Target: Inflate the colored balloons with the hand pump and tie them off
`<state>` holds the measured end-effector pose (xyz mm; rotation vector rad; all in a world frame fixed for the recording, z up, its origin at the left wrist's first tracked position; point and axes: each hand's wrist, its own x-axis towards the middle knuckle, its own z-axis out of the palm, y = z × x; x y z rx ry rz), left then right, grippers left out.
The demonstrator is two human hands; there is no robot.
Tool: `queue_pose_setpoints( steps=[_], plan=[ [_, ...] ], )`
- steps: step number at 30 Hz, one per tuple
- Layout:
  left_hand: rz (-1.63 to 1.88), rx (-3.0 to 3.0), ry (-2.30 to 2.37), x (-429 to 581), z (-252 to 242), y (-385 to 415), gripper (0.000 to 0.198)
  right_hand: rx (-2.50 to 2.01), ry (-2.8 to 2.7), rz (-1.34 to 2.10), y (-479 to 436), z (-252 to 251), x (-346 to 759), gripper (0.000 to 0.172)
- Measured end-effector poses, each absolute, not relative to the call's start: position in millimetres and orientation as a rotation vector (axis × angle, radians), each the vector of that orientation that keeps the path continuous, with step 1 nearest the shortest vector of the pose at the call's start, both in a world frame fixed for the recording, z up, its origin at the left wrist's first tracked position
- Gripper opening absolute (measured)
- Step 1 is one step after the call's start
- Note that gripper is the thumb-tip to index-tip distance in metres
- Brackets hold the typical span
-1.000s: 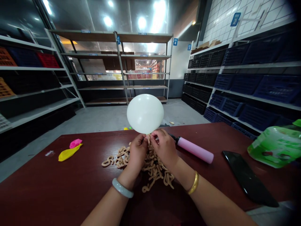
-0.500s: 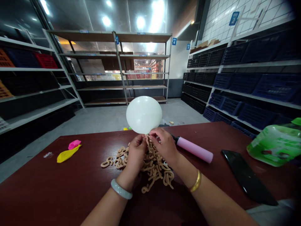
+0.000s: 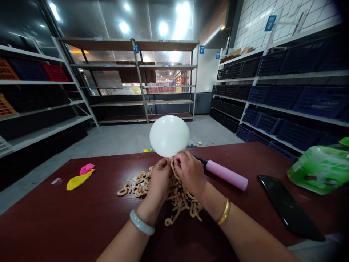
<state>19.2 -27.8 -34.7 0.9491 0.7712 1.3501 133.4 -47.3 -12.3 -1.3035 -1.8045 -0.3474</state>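
Left hand: the left hand (image 3: 159, 179) pinches the neck under the white balloon (image 3: 169, 135).
Right hand: the right hand (image 3: 190, 171) grips the same neck, fingers closed.
Balloon: inflated, upright above a tan chain pile (image 3: 174, 193).
Table: dark red table (image 3: 54, 218); pink pump (image 3: 225, 174) just right.

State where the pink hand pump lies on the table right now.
In the head view, the pink hand pump lies on the table, just right of the right hand, between it and the black phone.
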Motion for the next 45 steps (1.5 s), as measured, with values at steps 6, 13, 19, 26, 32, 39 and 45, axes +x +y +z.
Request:
queue_pose_setpoints(
  steps=[6, 13, 19, 26, 32, 39, 45],
  plan=[
    [1.388, 0.994, 0.732, 18.1, -34.6, -31.4, 0.025, -1.113, -1.801, -0.269, -46.7, -12.9, 137.0, 0.017],
    [1.441, 1.145, 0.827, 16.4, -37.2, -30.4, 0.025, -0.956, -1.664, 0.007, -40.4, -10.2, 142.0, 0.011],
    [1.509, 1.497, 1.032, 9.4, -32.1, -30.6, 0.02, -0.969, -1.684, 0.136, -40.4, -8.5, 142.5, 0.003],
    [1.485, 1.505, 1.029, 12.3, -27.9, -32.5, 0.021, -1.137, -1.688, -0.05, -40.7, -10.8, 141.0, 0.008],
    [1.433, 1.344, 0.9, 15.3, -30.0, -31.6, 0.024, -1.212, -1.708, -0.172, -46.8, -9.6, 139.1, 0.011],
    [1.422, 1.333, 0.882, 11.5, -26.9, -32.3, 0.022, -1.142, -1.772, -0.222, -48.3, -5.8, 142.9, 0.013],
    [1.418, 1.292, 0.843, 12.4, -31.4, -32.2, 0.022, -1.063, -1.774, -0.22, -49.8, -5.3, 143.3, 0.012]
  ],
)
